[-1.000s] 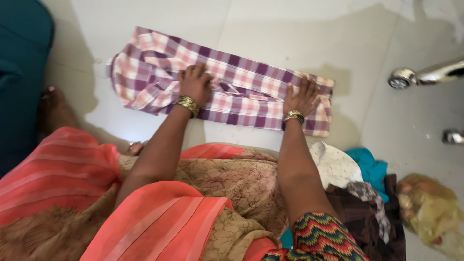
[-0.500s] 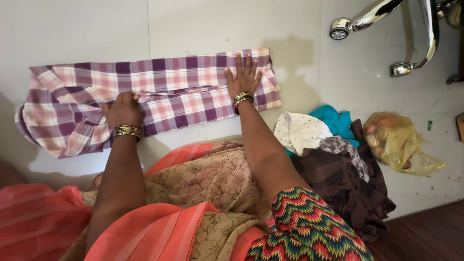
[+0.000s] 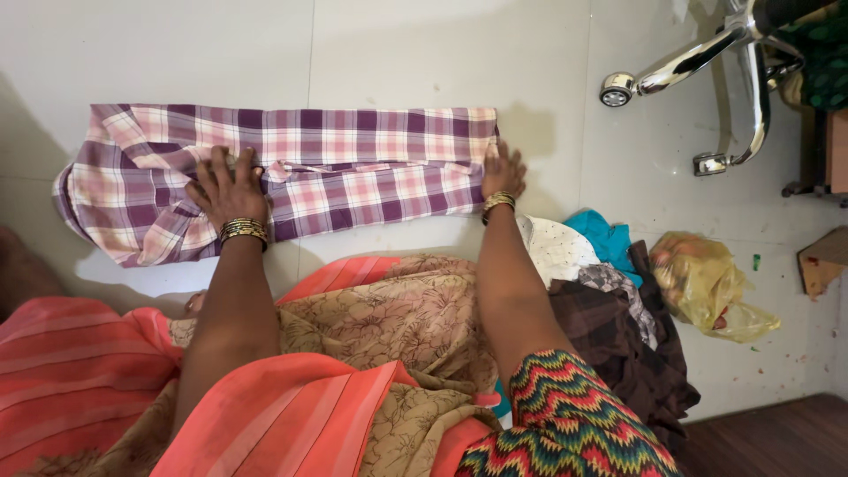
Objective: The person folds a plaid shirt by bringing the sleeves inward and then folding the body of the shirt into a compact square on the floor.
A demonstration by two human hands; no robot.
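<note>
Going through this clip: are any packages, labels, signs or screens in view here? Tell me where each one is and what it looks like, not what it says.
Yellow plastic bag: on the floor at right, beside the pile of clothes; crumpled, translucent, something reddish inside.
Cardboard piece: at the right edge, near the chair base; brown and flat, possibly part of a box.
No labels, signs or screens show.
</note>
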